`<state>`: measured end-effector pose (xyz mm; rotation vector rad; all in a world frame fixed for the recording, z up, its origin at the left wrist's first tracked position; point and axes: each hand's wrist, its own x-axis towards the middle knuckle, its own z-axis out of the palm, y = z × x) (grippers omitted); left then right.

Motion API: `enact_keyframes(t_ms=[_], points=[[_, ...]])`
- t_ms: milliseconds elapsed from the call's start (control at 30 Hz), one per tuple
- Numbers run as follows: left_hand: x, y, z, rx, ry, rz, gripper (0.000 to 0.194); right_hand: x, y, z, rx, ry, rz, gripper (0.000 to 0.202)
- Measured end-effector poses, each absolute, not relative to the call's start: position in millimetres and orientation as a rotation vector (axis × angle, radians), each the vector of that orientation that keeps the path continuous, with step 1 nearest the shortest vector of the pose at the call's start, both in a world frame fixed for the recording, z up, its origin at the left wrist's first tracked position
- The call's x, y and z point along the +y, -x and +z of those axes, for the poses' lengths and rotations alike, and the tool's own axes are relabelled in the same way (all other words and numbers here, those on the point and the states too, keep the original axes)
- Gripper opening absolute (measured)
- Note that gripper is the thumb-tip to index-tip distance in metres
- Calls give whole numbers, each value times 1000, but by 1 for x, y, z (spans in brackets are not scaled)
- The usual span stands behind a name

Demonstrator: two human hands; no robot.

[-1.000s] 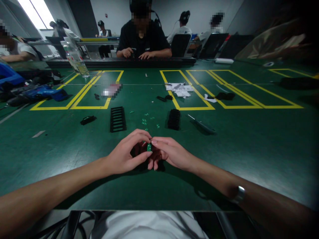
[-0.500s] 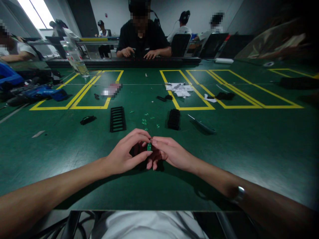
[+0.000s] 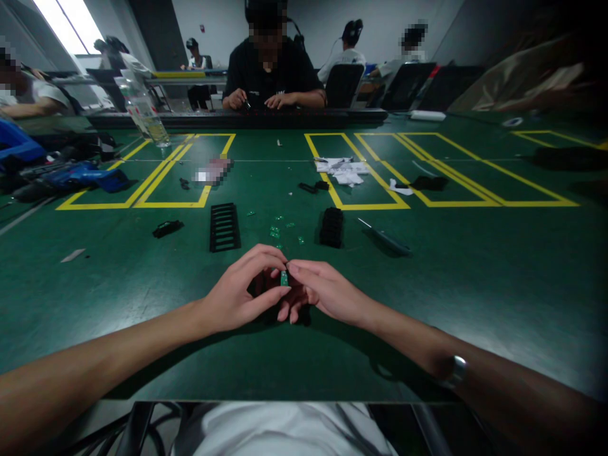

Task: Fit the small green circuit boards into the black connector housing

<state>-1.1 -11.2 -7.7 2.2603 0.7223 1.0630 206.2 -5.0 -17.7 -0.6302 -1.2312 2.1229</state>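
Small green board held between two hands, low over the counter

At far left, a blue-and-black item (image 3: 102, 178) is seen on the green counter (image 3: 156, 354). Nearer the edge, a pale scrap (image 3: 73, 256) is noted. Further in, a clear bottle (image 3: 154, 130) is placed at the back, and a small black part (image 3: 168, 228) with a trace of green is found closer in. Next, a slotted black frame (image 3: 225, 227) is laid flat, its slots crosswise.

The left grip (image 3: 243, 288) is closed on the small green board (image 3: 284, 278); one end is met by the thumb, the other by the curled forefinger. Beyond the hands, loose green pieces (image 3: 275, 232) are scattered between the frame and a ridged black block (image 3: 331, 227). At the back, a dark-shirted person (image 3: 270, 69) is seated, both hands kept low.

The right grip (image 3: 332, 288) is brought against the left fingertips at the board's far end, thumb and forefinger together; whether anything is grasped there cannot be told. Behind the block, crumpled white paper (image 3: 342, 171) is spread over yellow tape (image 3: 370, 207). To the right, a screwdriver (image 3: 389, 242) is laid aslant, its shaft pointed away and leftward.
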Motion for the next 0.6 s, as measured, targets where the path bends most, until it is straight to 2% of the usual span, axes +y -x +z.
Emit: enact_keyframes(t_ms=[600], points=[[-12, 1, -8, 714, -2253, 1060, 30, -5, -207, -20, -1233, 607, 2125, 31]])
